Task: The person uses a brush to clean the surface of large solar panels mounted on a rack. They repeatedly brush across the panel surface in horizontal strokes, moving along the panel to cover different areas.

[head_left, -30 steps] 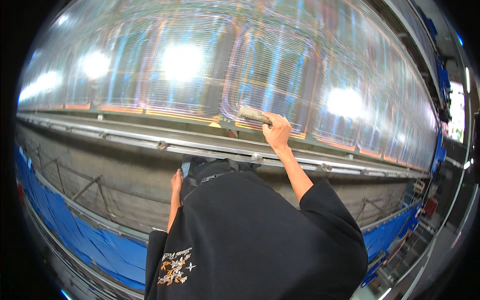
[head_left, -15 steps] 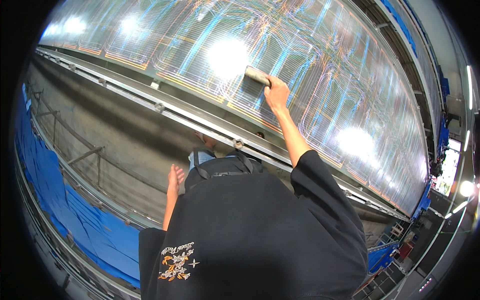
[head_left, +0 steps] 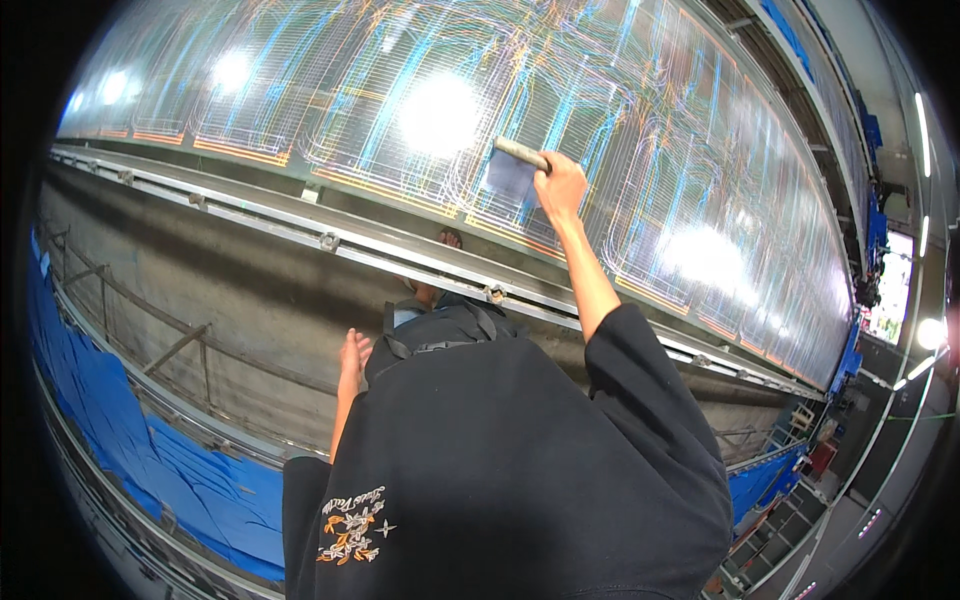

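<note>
My right hand (head_left: 560, 185) is raised above and ahead of me, fingers wrapped around a scraper (head_left: 515, 165) pressed against the glossy patterned panel (head_left: 640, 130), handle running left to right. My left hand (head_left: 352, 355) hangs low, fingers loosely spread, holding nothing.

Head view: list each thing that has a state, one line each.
Right hand: raised, closed around the scraper handle.
Scraper: held with its flat blade against the panel.
Large panel: glossy, covered in coloured line patterns, with bright light glare.
Left hand: open, fingers up, holding nothing.
Metal rail: fixed along the panel's lower edge.
</note>
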The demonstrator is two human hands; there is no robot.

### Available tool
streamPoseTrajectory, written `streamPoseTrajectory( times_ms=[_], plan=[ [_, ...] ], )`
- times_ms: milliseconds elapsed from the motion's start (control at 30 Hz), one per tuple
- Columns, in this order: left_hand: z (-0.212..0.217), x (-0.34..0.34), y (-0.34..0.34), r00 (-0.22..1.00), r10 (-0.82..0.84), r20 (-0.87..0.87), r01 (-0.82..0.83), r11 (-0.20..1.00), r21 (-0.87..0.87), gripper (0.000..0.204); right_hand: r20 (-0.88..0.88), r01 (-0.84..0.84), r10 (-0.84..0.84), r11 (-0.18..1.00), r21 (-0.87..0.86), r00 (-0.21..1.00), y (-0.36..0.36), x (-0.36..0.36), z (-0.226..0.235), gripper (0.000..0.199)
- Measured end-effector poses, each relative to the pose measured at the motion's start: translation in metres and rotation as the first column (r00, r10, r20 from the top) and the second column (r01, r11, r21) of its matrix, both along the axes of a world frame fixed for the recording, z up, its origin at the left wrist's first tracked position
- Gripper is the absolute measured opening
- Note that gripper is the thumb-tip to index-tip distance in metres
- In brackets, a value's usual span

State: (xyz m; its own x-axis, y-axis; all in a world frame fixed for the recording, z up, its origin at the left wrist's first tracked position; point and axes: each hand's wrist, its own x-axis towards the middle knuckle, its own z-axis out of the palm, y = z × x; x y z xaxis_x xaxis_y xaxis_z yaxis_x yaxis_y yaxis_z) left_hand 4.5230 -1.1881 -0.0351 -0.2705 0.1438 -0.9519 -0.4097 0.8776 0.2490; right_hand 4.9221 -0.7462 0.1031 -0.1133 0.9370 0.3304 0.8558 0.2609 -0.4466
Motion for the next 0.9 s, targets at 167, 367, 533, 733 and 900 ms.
streamPoseTrajectory(
  times_ms=[167,367,533,733,900],
  plan=[
    [-0.014,0.005,0.007,0.989,-0.138,-0.060,0.143,0.986,0.089,0.071,-0.043,-0.008,0.004,0.997,-0.078,0.999,-0.039,-0.010,-0.021,0.036],
    [-0.033,-0.006,-0.008,0.947,-0.315,-0.067,0.311,0.948,-0.063,0.072,-0.117,-0.122,0.103,0.977,-0.174,0.988,-0.115,0.011,-0.002,0.030],
    [-0.028,-0.015,-0.015,0.917,-0.377,-0.131,0.365,0.925,-0.108,0.072,-0.045,0.115,-0.119,0.990,-0.082,0.992,-0.020,0.053,0.003,0.030],
    [-0.023,-0.022,0.027,0.880,-0.403,-0.253,0.418,0.908,0.006,0.073,-0.080,0.102,-0.107,0.993,-0.057,0.991,-0.066,0.068,-0.027,0.035],
    [-0.014,-0.034,0.043,0.817,-0.463,-0.345,0.500,0.866,0.023,0.071,-0.121,-0.041,0.024,0.989,-0.144,0.992,-0.151,0.023,-0.007,0.034]
  ],
)
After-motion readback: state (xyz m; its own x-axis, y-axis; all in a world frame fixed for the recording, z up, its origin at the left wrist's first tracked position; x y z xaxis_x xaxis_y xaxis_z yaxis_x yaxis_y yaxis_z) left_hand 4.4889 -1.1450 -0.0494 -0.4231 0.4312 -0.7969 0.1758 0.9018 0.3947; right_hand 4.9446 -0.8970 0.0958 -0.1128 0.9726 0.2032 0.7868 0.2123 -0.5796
